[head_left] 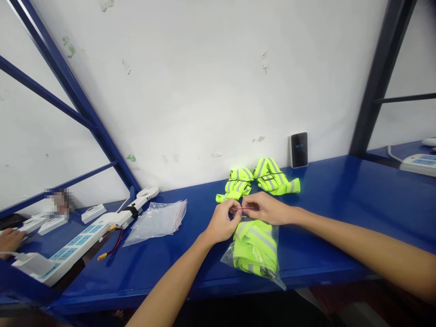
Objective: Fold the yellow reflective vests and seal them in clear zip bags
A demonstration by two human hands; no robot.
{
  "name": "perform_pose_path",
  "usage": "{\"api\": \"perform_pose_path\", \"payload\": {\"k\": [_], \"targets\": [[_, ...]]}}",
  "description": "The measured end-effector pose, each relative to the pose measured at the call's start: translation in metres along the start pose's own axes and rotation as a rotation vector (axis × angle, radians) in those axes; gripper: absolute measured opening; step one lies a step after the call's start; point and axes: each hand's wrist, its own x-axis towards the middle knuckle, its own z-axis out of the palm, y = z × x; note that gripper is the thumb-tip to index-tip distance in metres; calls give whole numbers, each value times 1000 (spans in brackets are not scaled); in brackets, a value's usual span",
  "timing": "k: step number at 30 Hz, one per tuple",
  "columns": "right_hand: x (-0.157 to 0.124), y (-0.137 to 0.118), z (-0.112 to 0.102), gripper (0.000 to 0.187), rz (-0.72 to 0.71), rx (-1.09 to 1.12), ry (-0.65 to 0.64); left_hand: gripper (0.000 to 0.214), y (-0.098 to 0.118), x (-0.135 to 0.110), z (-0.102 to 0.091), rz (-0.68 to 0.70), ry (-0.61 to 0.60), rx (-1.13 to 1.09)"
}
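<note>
Here, hands [221, 221] [267, 209] in pinch grip on bag [229, 255]

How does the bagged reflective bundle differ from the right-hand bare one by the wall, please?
The bagged reflective bundle sits inside a clear plastic bag, while the bare reflective bundle has no bag. The bagged one lies near the front of the blue table; the bare one is by the wall. The bare one's end sticks out rightward; the bagged one is folded compactly. Both are fluorescent yellow with grey stripes.
</note>
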Motion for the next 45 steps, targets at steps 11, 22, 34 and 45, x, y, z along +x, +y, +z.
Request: {"api": "perform_pose_path", "payload": {"k": [11, 22, 34, 45], "targets": [[2, -2, -5, 14, -21, -23, 19, 13, -2, 0, -2, 22, 35, 44], [5, 6, -25, 12, 118, 300, -144, 17, 2, 11, -19, 103, -25, 125], [-5, 20, -34, 29, 253, 382, -98, 21, -4, -1, -67, 62, -15, 296], [-3, -11, -40, 32, 225, 598, -171, 31, -27, -9, -119, -144, 33, 233]]}}
